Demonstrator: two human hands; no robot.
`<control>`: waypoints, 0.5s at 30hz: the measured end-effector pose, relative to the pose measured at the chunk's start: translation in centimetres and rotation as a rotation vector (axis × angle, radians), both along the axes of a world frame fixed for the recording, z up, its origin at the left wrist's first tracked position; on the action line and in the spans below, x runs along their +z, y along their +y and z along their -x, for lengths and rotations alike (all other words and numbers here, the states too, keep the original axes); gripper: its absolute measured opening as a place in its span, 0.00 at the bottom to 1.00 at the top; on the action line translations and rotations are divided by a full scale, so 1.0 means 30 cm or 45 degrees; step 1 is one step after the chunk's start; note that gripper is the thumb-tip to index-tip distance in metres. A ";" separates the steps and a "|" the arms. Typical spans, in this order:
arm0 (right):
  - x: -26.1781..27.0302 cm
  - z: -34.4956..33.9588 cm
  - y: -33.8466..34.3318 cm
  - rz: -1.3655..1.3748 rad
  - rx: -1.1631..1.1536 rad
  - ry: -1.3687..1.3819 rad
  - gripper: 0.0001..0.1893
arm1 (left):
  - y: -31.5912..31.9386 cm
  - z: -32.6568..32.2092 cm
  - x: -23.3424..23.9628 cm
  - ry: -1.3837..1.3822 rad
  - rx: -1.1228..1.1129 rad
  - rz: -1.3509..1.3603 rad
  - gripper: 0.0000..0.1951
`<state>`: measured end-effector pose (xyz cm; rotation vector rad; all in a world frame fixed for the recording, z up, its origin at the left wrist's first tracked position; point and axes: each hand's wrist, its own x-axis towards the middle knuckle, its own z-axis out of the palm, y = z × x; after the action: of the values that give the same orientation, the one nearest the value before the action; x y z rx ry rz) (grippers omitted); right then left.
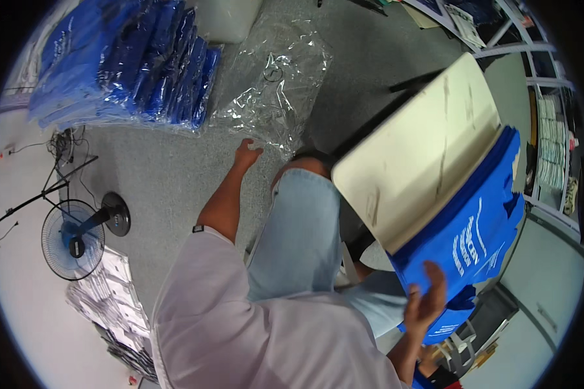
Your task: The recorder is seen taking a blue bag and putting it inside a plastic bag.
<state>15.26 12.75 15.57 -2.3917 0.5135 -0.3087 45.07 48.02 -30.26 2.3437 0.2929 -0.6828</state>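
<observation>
My left hand [248, 154] is stretched out over the grey floor, thumb and fingers apart. It is beside the lower edge of a clear plastic bag [282, 97] lying flat; whether it touches the film I cannot tell. My right hand [426, 301], slightly blurred, has its fingers spread at the near end of a stack of blue fabric bags [467, 243]. These bags bear white print and hang over the edge of a table with a pale marble-patterned top [418, 150]. A pile of blue bags in clear plastic [126, 73] stands at the upper left.
A pedestal fan [75, 243] and tangled cables [63, 146] are at the left. White packets [109, 287] lie below the fan. A whitish bin [228, 19] stands at the top. Shelving [550, 141] lines the right. Another person's hand [426, 362] shows at the lower right.
</observation>
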 end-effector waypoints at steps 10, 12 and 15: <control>-0.052 -0.163 0.122 -0.183 0.102 0.407 0.15 | -0.112 -0.091 -0.292 0.343 0.860 0.694 0.34; -0.036 -0.165 0.139 -0.269 0.022 0.429 0.16 | -0.099 -0.153 -0.278 0.245 1.004 0.832 0.27; -0.032 -0.153 0.132 -0.237 0.072 0.400 0.14 | -0.249 -0.207 -0.138 0.018 0.904 1.176 0.21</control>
<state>19.86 16.72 14.63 -2.2762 0.5867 0.1383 51.29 40.55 -34.41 1.2297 0.6161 -0.3514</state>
